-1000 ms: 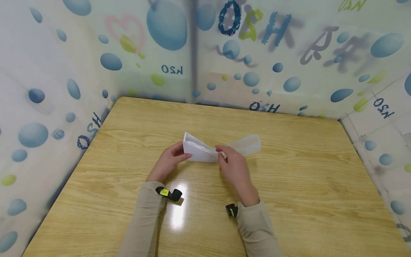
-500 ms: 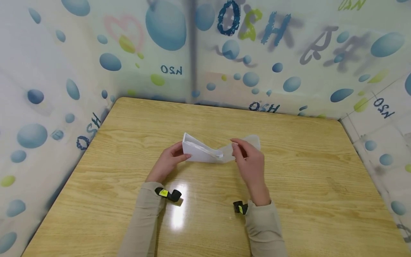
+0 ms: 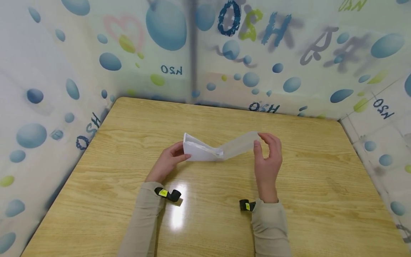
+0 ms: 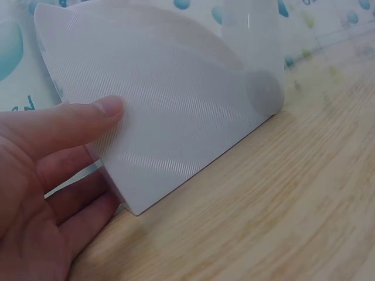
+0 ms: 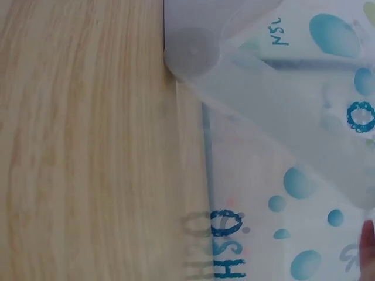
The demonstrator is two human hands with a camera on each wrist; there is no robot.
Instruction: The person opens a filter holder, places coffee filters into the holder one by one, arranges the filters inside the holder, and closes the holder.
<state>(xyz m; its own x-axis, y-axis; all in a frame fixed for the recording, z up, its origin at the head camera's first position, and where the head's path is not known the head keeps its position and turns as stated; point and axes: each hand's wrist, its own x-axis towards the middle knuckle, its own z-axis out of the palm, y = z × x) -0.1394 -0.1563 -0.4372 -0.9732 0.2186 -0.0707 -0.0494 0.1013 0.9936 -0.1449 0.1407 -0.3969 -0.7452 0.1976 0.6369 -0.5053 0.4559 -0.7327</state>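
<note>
A flat white ribbed plastic case (image 3: 200,151) stands on its long edge on the table, with something thin and white showing along its top opening. My left hand (image 3: 168,159) grips its left end, thumb on the near face and fingers behind, as the left wrist view shows. A translucent cover (image 3: 239,145) swings out to the right from a round pivot (image 5: 193,52) at the case's lower right corner. My right hand (image 3: 269,162) holds the cover's far end between thumb and fingertips. In the right wrist view only one fingertip (image 5: 367,249) shows, beside that end.
The wood-grain table (image 3: 321,185) spreads around the case. Patterned wall sheeting (image 3: 289,71) with blue drops and lettering rises behind and at both sides. Black wrist cameras (image 3: 174,195) sit at both cuffs.
My right hand has moved right, from the case's right end along the cover to its far end. The cover has risen slightly. My left hand and the case stay in place.
</note>
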